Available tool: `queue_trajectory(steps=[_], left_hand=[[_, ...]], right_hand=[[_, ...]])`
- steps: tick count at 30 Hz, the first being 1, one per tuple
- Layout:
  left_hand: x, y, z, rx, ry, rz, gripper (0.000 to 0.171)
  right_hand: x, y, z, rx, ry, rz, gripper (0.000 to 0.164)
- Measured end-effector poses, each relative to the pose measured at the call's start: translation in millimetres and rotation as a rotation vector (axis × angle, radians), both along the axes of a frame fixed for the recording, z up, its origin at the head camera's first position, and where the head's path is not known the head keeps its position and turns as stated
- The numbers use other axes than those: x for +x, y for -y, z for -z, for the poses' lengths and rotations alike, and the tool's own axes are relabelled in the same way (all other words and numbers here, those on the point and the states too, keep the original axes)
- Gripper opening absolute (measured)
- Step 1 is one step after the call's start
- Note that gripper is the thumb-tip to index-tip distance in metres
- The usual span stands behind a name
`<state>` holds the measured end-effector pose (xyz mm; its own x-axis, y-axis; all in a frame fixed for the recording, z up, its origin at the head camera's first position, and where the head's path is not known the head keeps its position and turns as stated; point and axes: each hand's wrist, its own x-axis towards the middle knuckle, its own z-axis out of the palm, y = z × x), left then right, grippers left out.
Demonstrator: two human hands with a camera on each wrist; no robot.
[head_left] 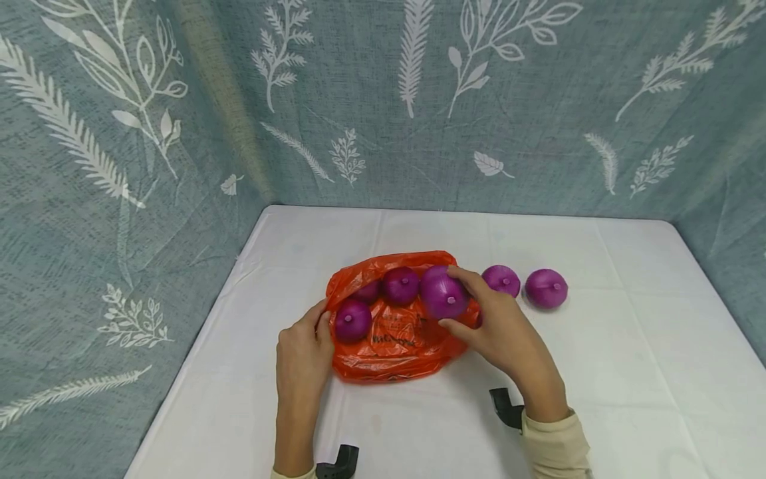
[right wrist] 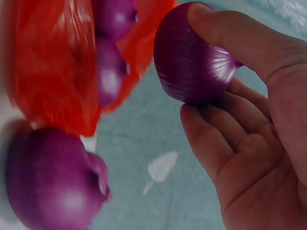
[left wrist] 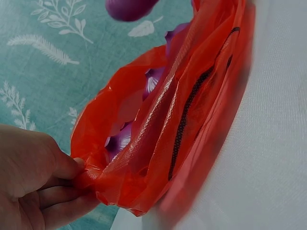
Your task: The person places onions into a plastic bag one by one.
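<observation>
A red plastic bag (head_left: pixel 395 362) lies on the white table with its mouth spread, several purple onions (head_left: pixel 353 320) inside it. My left hand (head_left: pixel 304 352) pinches the left edge of the bag's mouth between thumb and fingers, as the left wrist view shows up close. In my right hand (head_left: pixel 505 326) a purple onion (head_left: pixel 443 295) is gripped between thumb and fingertips, over the right part of the bag's opening. The right wrist view shows this onion (right wrist: pixel 194 57) raised beside the bag (right wrist: pixel 55 62). Dark lettering marks the bag's front.
Right of the bag, two more onions sit on the white cloth (head_left: pixel 628 372): one (head_left: pixel 501 279) partly behind my right hand, the other (head_left: pixel 546 289) farther right. A blue-green curtain (head_left: pixel 371 166) with white leaf prints hangs behind and at both sides of the table.
</observation>
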<state>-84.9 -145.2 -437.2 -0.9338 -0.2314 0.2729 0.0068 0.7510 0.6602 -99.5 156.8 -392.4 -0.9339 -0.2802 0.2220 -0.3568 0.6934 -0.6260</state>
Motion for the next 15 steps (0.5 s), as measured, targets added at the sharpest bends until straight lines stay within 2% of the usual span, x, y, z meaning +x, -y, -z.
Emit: queue_trajectory(steps=[10,15], left_hand=[[0.1,-0.7,1.0,0.001,-0.002,0.0,0.034],[0.4,-0.1,1.6,0.0,-0.008,-0.001,0.034]], right_hand=[[-4.0,34.9,9.4,0.019,0.057,-0.052,0.081],[-6.9,50.5,12.9,0.04,0.069,-0.049,0.082]])
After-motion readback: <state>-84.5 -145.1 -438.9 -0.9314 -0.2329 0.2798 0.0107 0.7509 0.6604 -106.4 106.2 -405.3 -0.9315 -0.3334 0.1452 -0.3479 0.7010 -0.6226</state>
